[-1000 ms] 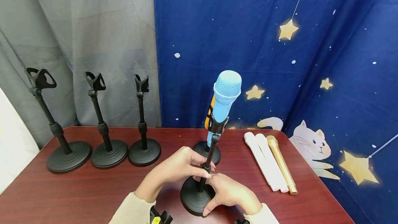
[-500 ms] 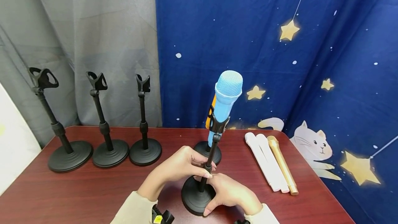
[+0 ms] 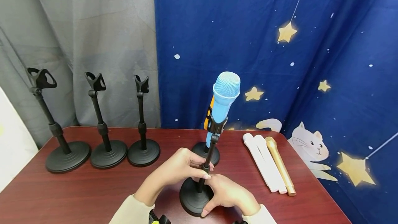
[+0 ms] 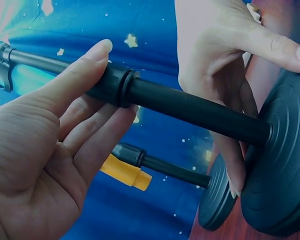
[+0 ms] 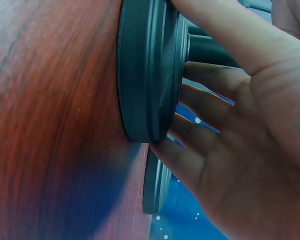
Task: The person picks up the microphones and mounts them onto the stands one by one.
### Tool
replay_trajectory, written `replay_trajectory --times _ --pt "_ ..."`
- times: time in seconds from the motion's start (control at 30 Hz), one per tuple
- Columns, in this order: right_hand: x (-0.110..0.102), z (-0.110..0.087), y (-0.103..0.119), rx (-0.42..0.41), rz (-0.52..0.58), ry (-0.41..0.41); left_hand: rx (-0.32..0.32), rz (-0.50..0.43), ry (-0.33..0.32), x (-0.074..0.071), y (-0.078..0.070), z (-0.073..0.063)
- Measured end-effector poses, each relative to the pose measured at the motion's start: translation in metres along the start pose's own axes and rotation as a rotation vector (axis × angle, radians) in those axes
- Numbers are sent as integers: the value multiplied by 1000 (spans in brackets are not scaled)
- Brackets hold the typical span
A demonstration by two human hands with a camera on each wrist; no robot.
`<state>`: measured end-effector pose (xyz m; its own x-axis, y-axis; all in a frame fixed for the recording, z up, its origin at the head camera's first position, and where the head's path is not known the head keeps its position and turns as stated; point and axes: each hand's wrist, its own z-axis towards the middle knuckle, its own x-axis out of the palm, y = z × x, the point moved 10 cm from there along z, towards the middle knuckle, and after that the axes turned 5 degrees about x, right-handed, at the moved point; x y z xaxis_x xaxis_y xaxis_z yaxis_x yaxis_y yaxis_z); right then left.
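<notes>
A light blue microphone point(image 3: 225, 94) sits tilted in the clip of a black microphone stand point(image 3: 193, 200), which stands on the table before me. My left hand point(image 3: 174, 170) holds the stand's pole at its collar, thumb on one side and fingers on the other, as the left wrist view shows. Lower down, my right hand point(image 3: 230, 193) spans the round base point(image 5: 150, 75), with its thumb on the near edge and its fingers behind. Partly hidden behind this stand is a second one point(image 4: 175, 170) bearing an orange microphone point(image 4: 127, 172).
On the table's left side stand three black microphone stands point(image 3: 143, 153) with bare clips. Two white microphones point(image 3: 264, 165) and a gold microphone point(image 3: 281, 168) lie side by side at the right. Grey and starry blue curtains point(image 3: 192, 44) hang behind the table point(image 3: 93, 196).
The whole head view shifts slightly. Both hands keep their hold on the stand, and nothing on the table visibly moves.
</notes>
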<state>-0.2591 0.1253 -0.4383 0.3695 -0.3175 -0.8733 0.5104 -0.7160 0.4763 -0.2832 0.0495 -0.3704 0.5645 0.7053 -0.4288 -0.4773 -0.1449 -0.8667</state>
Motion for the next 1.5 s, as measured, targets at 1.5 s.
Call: replay_trajectory --times 1.5 --pt "0 0 -8 34 57 21 39 -270 140 16 10 -5"
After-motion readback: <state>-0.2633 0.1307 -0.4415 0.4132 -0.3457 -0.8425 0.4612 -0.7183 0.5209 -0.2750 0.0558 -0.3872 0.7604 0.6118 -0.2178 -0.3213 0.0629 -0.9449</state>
